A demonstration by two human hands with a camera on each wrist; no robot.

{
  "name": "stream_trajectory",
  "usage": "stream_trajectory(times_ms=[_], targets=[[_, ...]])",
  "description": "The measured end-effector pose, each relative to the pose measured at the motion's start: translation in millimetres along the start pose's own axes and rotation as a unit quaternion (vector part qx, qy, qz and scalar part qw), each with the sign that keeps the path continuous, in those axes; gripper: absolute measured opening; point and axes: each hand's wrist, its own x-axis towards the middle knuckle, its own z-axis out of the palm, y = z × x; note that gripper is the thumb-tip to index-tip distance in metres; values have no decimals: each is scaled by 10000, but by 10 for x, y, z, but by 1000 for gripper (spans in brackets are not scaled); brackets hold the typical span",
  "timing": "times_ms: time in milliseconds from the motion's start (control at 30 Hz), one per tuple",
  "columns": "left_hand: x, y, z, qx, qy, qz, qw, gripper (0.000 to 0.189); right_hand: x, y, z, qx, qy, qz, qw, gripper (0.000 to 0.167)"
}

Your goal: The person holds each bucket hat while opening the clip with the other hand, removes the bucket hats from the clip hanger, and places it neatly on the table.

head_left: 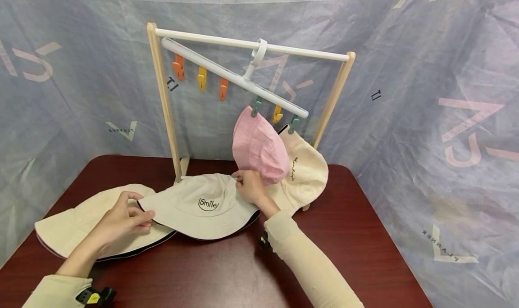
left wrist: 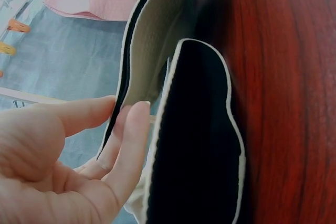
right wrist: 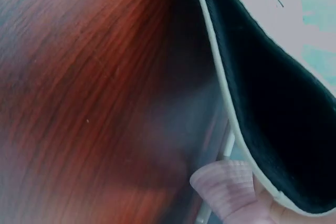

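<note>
An off-white bucket hat (head_left: 182, 204) with "Smile" lettering spans between both hands, its crown toward the back and dark lining at the brim edge. My left hand (head_left: 129, 218) pinches its left brim edge between thumb and fingers; the left wrist view shows the doubled brim (left wrist: 125, 72) in that grip. At the hat's upper right edge, my right hand (head_left: 250, 187) grips the fabric, just in front of a hanging pink bucket hat (head_left: 259, 143). A second cream hat (head_left: 77, 222) lies on the table beneath the left hand, partly covered by the Smile hat.
A wooden rack (head_left: 164, 101) carries a tilted white clip hanger (head_left: 219, 69). Green clips (head_left: 257, 106) hold the pink hat and a cream hat with script (head_left: 310, 168). Orange (head_left: 223, 89) and yellow clips (head_left: 202, 78) hang bare on the left. The dark red table (head_left: 194, 272) extends in front.
</note>
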Motion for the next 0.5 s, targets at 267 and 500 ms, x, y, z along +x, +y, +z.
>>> stream_trajectory(times_ms=[267, 500], targets=[[0, 1, 14, 202, 26, -76, 9998, 73, 28, 40, 102, 29, 116, 35, 9999, 30], [9, 7, 5, 432, 49, -92, 9990, 75, 53, 72, 176, 6, 225, -45, 9997, 32]])
